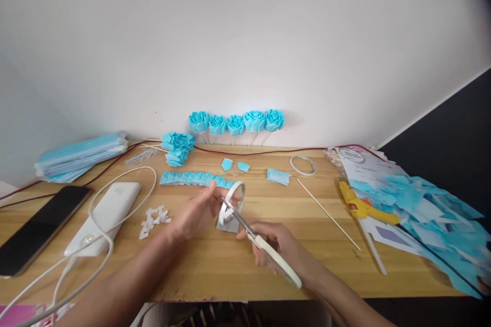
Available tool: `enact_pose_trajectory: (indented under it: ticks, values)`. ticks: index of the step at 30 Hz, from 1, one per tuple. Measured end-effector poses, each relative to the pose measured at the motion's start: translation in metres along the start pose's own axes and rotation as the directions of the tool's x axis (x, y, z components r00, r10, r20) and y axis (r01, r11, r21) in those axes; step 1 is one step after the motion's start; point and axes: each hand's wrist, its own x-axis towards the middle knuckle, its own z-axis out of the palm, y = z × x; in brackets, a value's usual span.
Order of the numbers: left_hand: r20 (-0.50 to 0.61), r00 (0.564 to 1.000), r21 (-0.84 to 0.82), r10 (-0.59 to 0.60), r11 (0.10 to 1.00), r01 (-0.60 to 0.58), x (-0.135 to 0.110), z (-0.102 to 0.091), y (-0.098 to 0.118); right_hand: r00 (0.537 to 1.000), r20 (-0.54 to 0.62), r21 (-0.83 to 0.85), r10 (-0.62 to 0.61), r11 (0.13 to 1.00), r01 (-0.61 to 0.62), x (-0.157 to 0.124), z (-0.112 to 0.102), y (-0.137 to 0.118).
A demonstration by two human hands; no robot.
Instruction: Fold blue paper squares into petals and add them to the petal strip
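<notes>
At the near side of the table (184,276), scissors (278,259) were held in the right hand (274,242), its fingers closed around the pale handle. The tape (231,193) was pinched above the table in the left hand (199,209), whose fingers were curled in. The blades were held at the tape; how far they were parted could not be told. To the left, white scraps (152,219), a power bank (102,222) and a phone (42,230) were laid; to the right, a stick (328,214) and a glue gun (364,207), placed beside heaped blue pieces (433,219). Farther back, a petal strip (187,179), a folded stack (278,177) and two petals (227,164) were spread. Five blue flowers (236,125) were lined up before the wall (245,36).
</notes>
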Motion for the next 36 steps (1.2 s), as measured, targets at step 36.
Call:
enact_pose_trajectory:
  ticks: [36]
  values:
    - [0.044,0.99,0.054,-0.136,0.99,0.134,-0.003,-0.008,0.003,0.91,0.394,-0.023,0.132,0.991,-0.134,-0.01,-0.028,-0.015]
